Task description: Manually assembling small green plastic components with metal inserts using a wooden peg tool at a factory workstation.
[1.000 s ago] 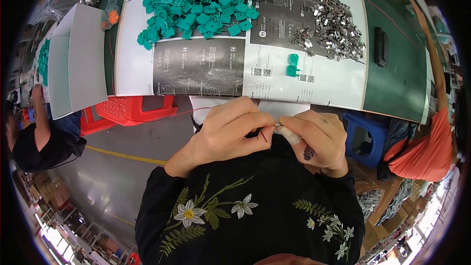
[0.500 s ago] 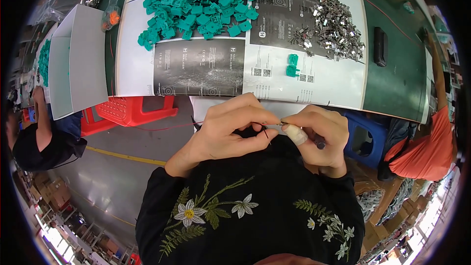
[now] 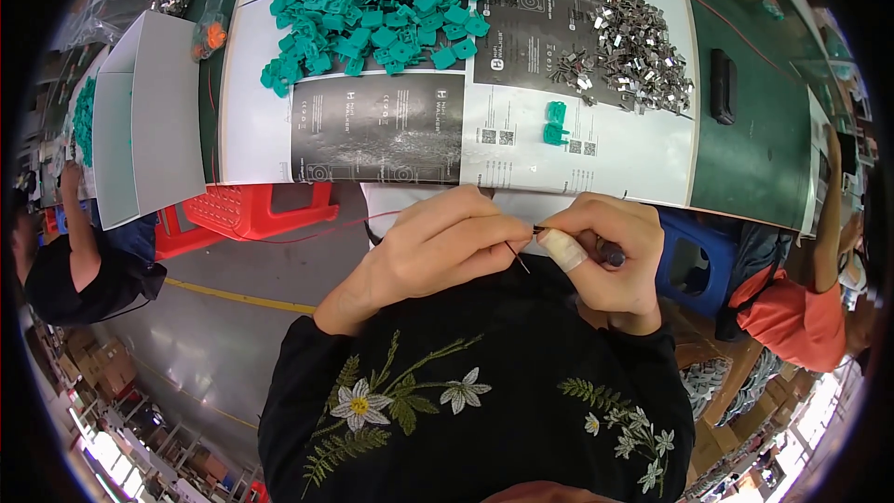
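In front of my chest, just off the table edge, my left hand (image 3: 438, 242) is closed in a pinch on a thin wire. The wire's red length (image 3: 345, 226) trails off to the left, and a dark thin end (image 3: 519, 259) pokes out below the fingertips. Nearly touching it, my right hand (image 3: 615, 256) is closed too, its thumb wrapped in a pale bandage (image 3: 562, 249). A dark rod with a round end (image 3: 611, 253) sticks out of its curled fingers; its kind is hidden. Something small and dark shows between the two hands' fingertips, too small to name.
Green plastic parts (image 3: 382, 9) lie heaped on the printed sheets (image 3: 377, 130). Two similar green parts (image 3: 556, 123) lie nearer me. Small metal pieces (image 3: 643, 51) are piled right, beside a black case (image 3: 722, 87). A white box (image 3: 168, 112) and red stool (image 3: 251, 210) stand left. Co-workers sit at both sides.
My left fingers have closed together more, and the dark wire end now points down to the right. Both hands stay close together. The co-worker at right has shifted.
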The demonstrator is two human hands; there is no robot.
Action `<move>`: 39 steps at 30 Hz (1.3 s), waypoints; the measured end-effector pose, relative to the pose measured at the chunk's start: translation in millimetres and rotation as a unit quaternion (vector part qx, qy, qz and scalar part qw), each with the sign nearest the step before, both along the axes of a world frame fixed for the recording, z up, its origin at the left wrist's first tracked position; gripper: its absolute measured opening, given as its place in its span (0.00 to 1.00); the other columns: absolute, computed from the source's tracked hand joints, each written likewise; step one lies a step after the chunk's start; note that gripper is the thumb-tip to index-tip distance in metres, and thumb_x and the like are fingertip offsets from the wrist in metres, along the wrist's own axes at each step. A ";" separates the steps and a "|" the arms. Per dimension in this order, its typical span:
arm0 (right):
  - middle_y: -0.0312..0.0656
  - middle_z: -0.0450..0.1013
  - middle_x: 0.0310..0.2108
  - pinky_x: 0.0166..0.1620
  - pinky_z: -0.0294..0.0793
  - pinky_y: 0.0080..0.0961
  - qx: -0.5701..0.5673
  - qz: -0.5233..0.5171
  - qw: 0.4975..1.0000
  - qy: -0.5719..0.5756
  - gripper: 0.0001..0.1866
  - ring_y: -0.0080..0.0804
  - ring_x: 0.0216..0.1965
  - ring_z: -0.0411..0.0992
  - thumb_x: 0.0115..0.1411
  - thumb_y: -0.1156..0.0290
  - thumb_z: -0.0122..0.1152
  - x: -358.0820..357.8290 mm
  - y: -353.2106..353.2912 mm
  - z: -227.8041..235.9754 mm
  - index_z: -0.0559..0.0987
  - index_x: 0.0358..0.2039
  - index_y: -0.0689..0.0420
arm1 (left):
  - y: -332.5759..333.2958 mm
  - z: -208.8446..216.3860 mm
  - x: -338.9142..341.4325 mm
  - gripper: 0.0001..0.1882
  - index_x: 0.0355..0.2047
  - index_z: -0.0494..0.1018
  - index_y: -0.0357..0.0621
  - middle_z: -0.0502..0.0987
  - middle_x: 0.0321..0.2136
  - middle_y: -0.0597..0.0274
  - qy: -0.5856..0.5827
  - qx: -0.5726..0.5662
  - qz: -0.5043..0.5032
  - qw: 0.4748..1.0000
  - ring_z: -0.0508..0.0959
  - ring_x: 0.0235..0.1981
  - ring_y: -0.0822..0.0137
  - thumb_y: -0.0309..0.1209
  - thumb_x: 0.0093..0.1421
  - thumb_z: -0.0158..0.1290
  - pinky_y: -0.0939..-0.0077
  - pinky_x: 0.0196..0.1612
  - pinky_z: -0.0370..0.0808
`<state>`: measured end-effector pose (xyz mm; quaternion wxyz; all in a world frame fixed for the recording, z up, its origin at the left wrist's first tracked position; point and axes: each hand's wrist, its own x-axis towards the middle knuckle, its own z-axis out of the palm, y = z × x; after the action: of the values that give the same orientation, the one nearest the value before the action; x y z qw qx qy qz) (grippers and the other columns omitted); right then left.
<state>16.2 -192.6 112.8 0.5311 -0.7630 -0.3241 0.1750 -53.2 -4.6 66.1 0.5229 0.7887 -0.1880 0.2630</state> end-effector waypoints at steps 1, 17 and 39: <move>0.36 0.72 0.19 0.18 0.59 0.17 0.001 -0.006 1.000 0.009 0.04 0.19 0.15 0.64 0.49 0.82 0.65 -0.9 0.1 -0.5 0.79 0.26 0.61 | -1.3 -2.0 -0.4 0.13 0.30 0.78 0.37 0.74 0.25 0.60 -0.007 0.002 0.009 1.000 0.74 0.21 0.70 0.15 0.42 0.64 0.79 0.21 0.69; 0.36 0.72 0.23 0.18 0.56 0.16 -0.057 -0.048 0.990 -0.118 0.07 0.19 0.15 0.61 0.47 0.82 0.67 10.0 -5.2 -29.9 0.80 0.29 0.60 | -11.7 -11.2 17.5 0.08 0.31 0.76 0.39 0.73 0.26 0.65 0.219 -0.079 -0.017 0.972 0.71 0.22 0.78 0.18 0.49 0.61 0.84 0.21 0.65; 0.39 0.73 0.31 0.24 0.70 0.22 -0.149 -0.029 0.966 -0.210 0.16 0.30 0.22 0.71 0.43 0.87 0.57 58.7 -16.1 -71.5 0.78 0.35 0.59 | -35.7 -52.0 62.3 0.08 0.36 0.76 0.33 0.73 0.47 0.57 0.204 -0.046 0.068 0.976 0.76 0.39 0.65 0.19 0.54 0.57 0.74 0.37 0.75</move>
<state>74.9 -208.7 41.3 0.3364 -0.8620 -0.3770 0.0415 9.0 -40.2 14.1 0.5667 0.8119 -0.0113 0.1395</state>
